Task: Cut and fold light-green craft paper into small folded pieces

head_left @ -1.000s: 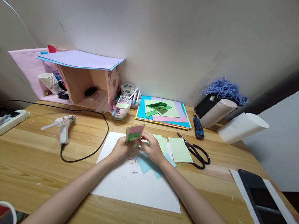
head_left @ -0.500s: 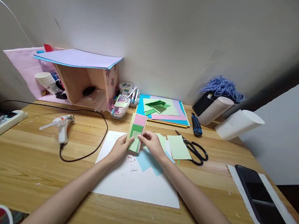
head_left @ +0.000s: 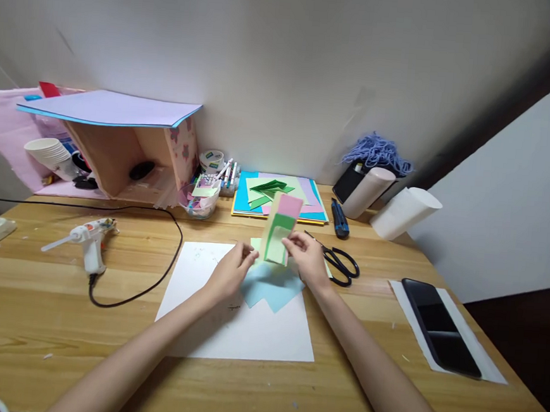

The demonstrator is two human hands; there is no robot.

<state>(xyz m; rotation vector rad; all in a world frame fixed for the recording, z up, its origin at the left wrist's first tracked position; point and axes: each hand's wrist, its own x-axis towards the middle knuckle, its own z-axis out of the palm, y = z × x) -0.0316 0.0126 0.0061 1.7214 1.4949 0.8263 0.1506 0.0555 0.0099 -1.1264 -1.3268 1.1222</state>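
Note:
A small stack of coloured paper pieces (head_left: 284, 222), pink, dark green, light green and cream, is raised above the work sheet. My right hand (head_left: 307, 259) pinches it by its right edge. Just left of the stack is my left hand (head_left: 232, 269), its fingers loosely curled, thumb and forefinger slightly apart, with nothing visible between them. Light blue paper pieces (head_left: 273, 288) lie under the hands on a white sheet (head_left: 236, 336) with marks on it. Beside my right hand are black-handled scissors (head_left: 344, 265), partly covered by the hand.
At left lie a glue gun (head_left: 91, 245) and its black cord. Behind stand an open box (head_left: 117, 155) with a lilac top, a tub of scraps (head_left: 201, 203) and stacked coloured paper (head_left: 244, 197). A utility knife (head_left: 339, 219), paper rolls (head_left: 405, 213) and a phone (head_left: 439, 327) are at right.
My left hand has let go of the paper stack and sits apart from it. The stack, in my right hand, has moved up and right. The whole view has shifted rightward.

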